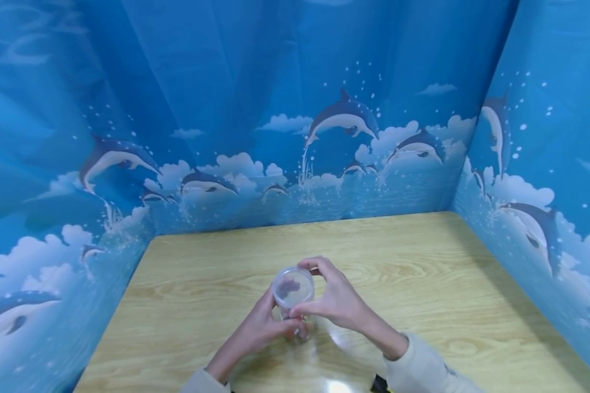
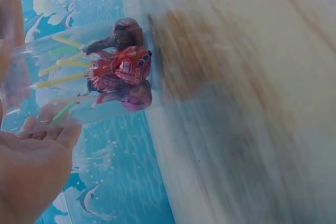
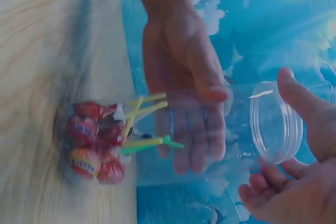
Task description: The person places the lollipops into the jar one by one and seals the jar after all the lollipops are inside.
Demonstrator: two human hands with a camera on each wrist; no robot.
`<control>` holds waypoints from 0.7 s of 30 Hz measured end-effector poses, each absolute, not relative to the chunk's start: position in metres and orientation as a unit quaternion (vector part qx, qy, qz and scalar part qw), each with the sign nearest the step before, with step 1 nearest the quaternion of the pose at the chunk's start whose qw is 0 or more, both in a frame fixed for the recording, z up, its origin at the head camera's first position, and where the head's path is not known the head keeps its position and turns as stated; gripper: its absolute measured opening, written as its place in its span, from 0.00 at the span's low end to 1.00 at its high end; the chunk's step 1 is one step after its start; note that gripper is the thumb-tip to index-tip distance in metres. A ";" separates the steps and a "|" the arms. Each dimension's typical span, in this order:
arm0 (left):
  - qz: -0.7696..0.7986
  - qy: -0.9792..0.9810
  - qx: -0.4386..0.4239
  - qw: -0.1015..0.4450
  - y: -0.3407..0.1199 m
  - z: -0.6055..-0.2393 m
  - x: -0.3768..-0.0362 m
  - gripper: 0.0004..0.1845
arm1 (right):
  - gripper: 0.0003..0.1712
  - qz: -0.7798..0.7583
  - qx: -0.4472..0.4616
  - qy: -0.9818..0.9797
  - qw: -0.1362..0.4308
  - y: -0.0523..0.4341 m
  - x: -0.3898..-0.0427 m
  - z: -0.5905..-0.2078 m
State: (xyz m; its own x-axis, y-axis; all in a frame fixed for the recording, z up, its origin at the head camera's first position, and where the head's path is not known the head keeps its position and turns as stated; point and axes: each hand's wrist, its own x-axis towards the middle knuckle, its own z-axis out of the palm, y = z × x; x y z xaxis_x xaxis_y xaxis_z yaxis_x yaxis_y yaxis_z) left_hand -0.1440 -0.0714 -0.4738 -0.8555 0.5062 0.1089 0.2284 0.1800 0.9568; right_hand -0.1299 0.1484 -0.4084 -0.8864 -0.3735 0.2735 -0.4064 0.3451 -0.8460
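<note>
We see a clear plastic jar (image 1: pixel 295 319) standing upright on the wooden table (image 1: pixel 423 284), near its front edge and roughly midway across. Inside it, at the bottom, sit wrapped lollipops (image 3: pixel 92 148) in red and purple wrappers, their yellow and green sticks (image 3: pixel 144 124) pointing up toward the mouth.

The left hand (image 1: pixel 265 327) steadies the jar from the side: in the right wrist view its fingers (image 3: pixel 199 129) lie nearly straight along the clear wall, pressed flat against it rather than wrapped round it. The right hand (image 1: pixel 336 300) is at the top of the jar, where its thumb and curled fingertips pinch the rim of a round transparent lid (image 1: pixel 293 289). We cannot tell whether the lid sits on the mouth or just above it (the head view looks almost straight down on it, and the plastic is see-through).

Both forearms come in from the front edge in pale sleeves (image 1: pixel 423 365), and the hands cover most of the jar's body from above. Around the table on three sides hangs a blue curtain (image 1: pixel 226 136) printed with dolphins and clouds. A small dark object (image 1: pixel 379 385) peeks out at the bottom edge beside the right sleeve; we cannot make out what it is.
</note>
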 end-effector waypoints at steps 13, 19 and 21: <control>0.588 0.759 0.252 0.121 -0.075 -0.470 -0.143 0.53 | 0.48 0.524 0.282 -0.804 -0.004 0.146 -0.137 -0.409; 0.590 0.754 0.264 0.117 -0.075 -0.471 -0.144 0.51 | 0.49 0.536 0.223 -0.814 0.004 0.140 -0.134 -0.412; 0.588 0.757 0.263 0.113 -0.075 -0.471 -0.144 0.51 | 0.50 0.541 0.194 -0.818 0.022 0.136 -0.132 -0.414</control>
